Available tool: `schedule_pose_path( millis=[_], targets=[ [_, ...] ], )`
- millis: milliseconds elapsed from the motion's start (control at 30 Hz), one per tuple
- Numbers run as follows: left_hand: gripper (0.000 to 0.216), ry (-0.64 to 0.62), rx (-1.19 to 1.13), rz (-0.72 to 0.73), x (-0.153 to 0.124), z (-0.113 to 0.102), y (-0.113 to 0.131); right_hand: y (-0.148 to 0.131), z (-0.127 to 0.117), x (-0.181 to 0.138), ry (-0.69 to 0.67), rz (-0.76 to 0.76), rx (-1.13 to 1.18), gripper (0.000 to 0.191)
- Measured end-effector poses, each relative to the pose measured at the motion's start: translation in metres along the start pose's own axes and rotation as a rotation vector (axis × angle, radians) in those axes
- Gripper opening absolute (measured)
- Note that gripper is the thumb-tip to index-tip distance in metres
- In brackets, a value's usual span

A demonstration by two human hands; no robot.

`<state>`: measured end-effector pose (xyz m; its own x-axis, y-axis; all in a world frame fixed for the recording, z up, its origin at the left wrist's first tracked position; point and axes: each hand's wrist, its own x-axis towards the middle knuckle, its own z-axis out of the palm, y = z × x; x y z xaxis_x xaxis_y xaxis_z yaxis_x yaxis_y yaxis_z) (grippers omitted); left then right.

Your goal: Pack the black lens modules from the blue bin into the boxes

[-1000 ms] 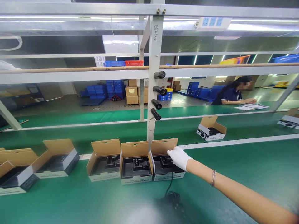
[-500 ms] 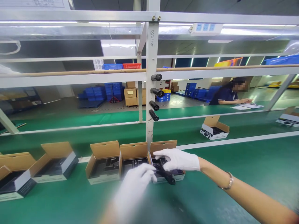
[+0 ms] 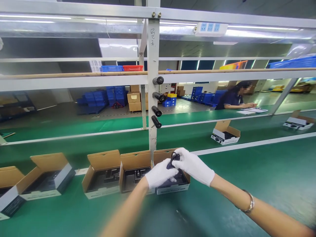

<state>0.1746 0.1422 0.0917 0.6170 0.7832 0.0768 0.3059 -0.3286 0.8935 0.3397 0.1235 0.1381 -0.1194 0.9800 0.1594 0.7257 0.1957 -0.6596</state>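
Observation:
Both my hands wear white gloves and meet over the rightmost open cardboard box (image 3: 172,188) in a row on the green table. My left hand (image 3: 160,173) is closed on a coiled black cable (image 3: 172,161). From the right, my right hand (image 3: 194,165) also grips that cable, holding it just above the box's black tray. A box with a black moulded tray (image 3: 134,174) stands directly to the left, and another like it (image 3: 102,176) stands beyond that.
More open boxes (image 3: 45,181) line the table to the left. A white metal post (image 3: 153,92) with black cylinders (image 3: 156,116) rises behind the boxes. Across the far green belt lies another box (image 3: 224,135), and a person (image 3: 230,97) sits at the back right.
My left hand came forward with the black cable and lifted it over the rightmost box. My right hand rose from the tray and took hold of the cable too.

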Motion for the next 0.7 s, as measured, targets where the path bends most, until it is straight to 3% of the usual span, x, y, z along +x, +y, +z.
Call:
schedule_pose_path(
  millis=[100,200,367,467,567,700],
  targets=[
    [0.019,-0.029,0.028,-0.04,0.013,-0.002,-0.008,0.009,-0.005,0.001,0.06,-0.055,-0.049,0.044],
    [0.018,-0.003,0.107,-0.055,0.023,-0.002,-0.011,0.015,-0.01,0.003,0.036,-0.141,-0.107,0.043],
    [0.026,0.297,0.226,-0.121,0.026,0.013,-0.012,0.023,-0.014,0.003,0.019,-0.041,0.064,0.036],
    [0.06,0.387,0.203,-0.102,0.024,0.017,-0.012,0.024,-0.014,0.0,-0.049,-0.06,0.228,0.033],
    [0.072,0.275,0.171,-0.023,0.022,0.01,-0.009,0.022,-0.015,-0.003,-0.081,-0.094,0.208,0.029],
    [0.032,0.048,0.204,0.045,0.02,-0.003,-0.007,0.02,-0.018,-0.003,-0.046,-0.123,0.014,0.023]
  ],
)
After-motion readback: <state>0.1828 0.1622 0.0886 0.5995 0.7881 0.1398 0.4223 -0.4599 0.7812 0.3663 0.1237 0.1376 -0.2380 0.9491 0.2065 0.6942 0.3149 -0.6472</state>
